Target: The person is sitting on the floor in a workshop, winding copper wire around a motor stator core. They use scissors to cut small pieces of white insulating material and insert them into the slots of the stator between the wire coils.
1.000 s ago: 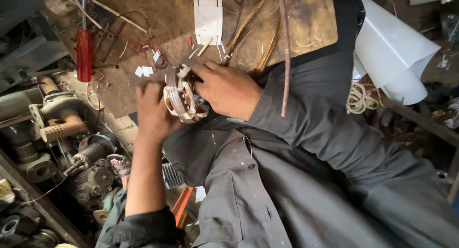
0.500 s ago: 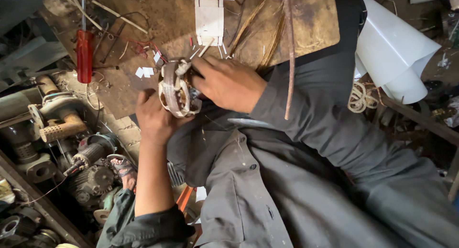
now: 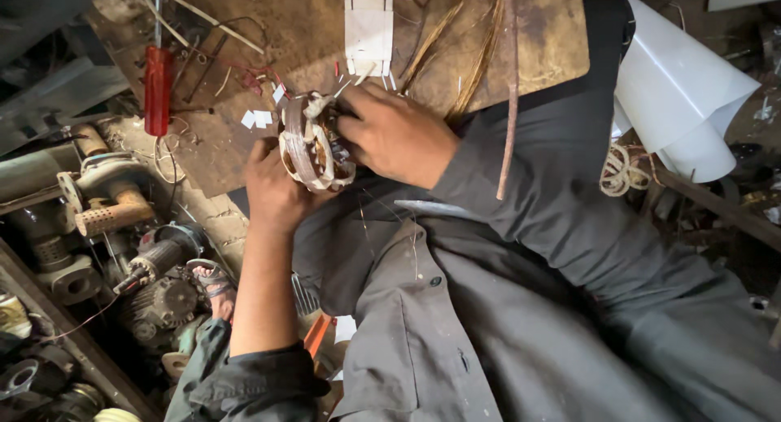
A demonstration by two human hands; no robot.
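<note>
Left hand (image 3: 272, 190) grips the round metal motor stator with pale windings (image 3: 313, 141) from below, fingers wrapped around its outer rim. Right hand (image 3: 399, 133) is closed on the stator's upper right side, fingertips pressed into the windings. Stator sits between both hands, just over the edge of the worn brown wooden board (image 3: 309, 31). Beyond the right hand lies a white folded paper piece (image 3: 368, 23); a red-handled screwdriver (image 3: 157, 88) lies well off beyond the left hand.
</note>
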